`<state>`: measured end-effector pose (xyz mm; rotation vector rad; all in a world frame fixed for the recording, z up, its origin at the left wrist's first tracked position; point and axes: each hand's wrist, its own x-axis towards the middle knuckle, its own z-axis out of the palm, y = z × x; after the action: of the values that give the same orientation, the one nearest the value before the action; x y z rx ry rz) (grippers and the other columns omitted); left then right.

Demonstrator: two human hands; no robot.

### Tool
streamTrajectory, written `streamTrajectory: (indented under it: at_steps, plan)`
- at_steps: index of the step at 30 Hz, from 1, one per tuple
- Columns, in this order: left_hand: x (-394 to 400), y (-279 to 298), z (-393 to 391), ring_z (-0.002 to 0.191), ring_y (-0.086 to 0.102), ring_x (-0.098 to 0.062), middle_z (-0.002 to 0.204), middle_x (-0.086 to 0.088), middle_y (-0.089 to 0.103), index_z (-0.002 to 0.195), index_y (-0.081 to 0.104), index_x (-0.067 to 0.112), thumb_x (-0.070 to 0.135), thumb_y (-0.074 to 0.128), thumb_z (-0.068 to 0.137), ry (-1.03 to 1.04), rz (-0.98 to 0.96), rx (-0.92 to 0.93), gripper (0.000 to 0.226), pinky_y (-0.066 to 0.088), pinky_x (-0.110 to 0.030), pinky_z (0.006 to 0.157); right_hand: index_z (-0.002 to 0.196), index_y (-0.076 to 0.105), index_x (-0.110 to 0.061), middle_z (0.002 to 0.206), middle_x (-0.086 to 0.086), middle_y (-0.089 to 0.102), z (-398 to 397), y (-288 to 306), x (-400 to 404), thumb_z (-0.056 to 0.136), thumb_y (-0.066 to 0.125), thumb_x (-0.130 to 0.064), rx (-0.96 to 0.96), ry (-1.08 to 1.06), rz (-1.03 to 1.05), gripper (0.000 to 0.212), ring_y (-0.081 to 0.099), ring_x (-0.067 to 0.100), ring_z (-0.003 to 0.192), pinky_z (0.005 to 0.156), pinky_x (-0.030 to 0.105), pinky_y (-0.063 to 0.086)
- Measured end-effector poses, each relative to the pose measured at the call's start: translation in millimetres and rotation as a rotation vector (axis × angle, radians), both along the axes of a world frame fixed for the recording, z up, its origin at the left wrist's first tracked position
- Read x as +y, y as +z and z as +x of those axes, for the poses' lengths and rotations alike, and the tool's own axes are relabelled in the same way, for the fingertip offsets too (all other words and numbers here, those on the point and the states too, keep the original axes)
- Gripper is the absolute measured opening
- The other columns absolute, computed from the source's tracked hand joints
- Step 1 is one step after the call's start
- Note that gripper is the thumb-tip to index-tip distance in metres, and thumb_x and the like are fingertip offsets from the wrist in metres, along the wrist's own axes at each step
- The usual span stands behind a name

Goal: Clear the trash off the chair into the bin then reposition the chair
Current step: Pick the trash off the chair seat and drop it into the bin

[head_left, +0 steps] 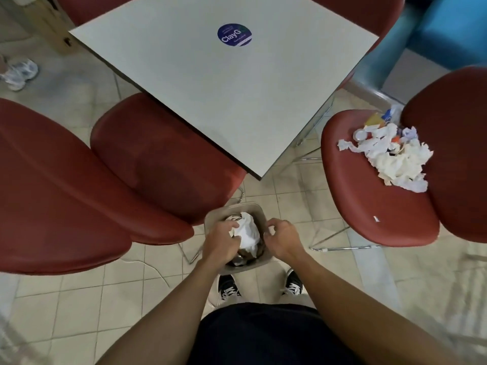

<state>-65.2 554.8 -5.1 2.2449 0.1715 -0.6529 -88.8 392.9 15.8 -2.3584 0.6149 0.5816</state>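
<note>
You are standing over a pale tiled floor (79,299), looking down between two red moulded plastic chairs and a square grey-white table (210,96) with a round blue sticker.

The red chair carrying the trash (374,206) is sitting to your right, pulled out from the table corner, its seat facing the table and its backrest rising on the far right. Its long axis is running from the front lip near the table leg back toward that backrest.

The pile of crumpled white paper napkins and small coloured wrappers (390,154) is lying across the rear of that seat, stretching diagonally along the backrest edge. One small white scrap is lying apart near the seat's front.

The small beige plastic bin (259,210) is standing on the floor just in front of your feet, already looking nearly full.

Your left hand (224,241) is gripping crumpled white paper over the bin opening. Your right hand (282,238) is hovering beside it, fingers loosely curled, holding nothing.

Risks, as a judgement: the bin may be overflowing when the larger pile arrives, spilling paper onto the floor; light scraps may be sliding off the curved seat when you are scooping or moving the chair.
</note>
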Motion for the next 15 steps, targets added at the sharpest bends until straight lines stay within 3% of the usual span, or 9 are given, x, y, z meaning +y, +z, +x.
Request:
streamTrajectory:
  at_steps: [5,9,12,15]
  plan:
    - [-14,2,0,0.109,0.057,-0.012,0.119,0.008,0.063,0.11,0.065,0.029,0.021,0.067,0.081,-0.048,-0.038,-0.002,0.031,0.045,-0.03,0.095,0.112,0.066,-0.02,0.113,0.013,0.062,-6,3,-13,0.084,0.058,-0.018,-0.001,-0.024,0.019,0.029,0.061,0.028,0.104,0.085,0.025,0.044]
    - [-39,8,6,0.109,0.057,-0.013,0.117,0.007,0.063,0.112,0.066,0.025,0.019,0.066,0.082,-0.099,-0.005,-0.044,0.031,0.04,-0.022,0.092,0.119,0.062,-0.022,0.117,0.012,0.059,-6,4,-35,0.086,0.057,-0.02,0.001,-0.053,0.034,0.033,0.058,0.026,0.106,0.089,0.027,0.044]
    - [-61,14,11,0.11,0.056,-0.015,0.114,0.006,0.064,0.111,0.066,0.025,0.019,0.064,0.083,-0.146,0.028,-0.061,0.029,0.042,-0.028,0.096,0.122,0.06,-0.022,0.123,0.008,0.055,-7,5,-60,0.088,0.057,-0.02,-0.002,-0.064,0.043,0.034,0.058,0.024,0.108,0.09,0.024,0.042]
    - [-89,17,16,0.107,0.056,-0.014,0.113,0.007,0.063,0.113,0.066,0.025,0.022,0.063,0.085,-0.197,0.068,-0.083,0.028,0.042,-0.024,0.089,0.127,0.056,-0.022,0.127,0.009,0.052,-9,3,-89,0.089,0.055,-0.02,-0.015,-0.07,0.056,0.038,0.058,0.024,0.108,0.092,0.025,0.042]
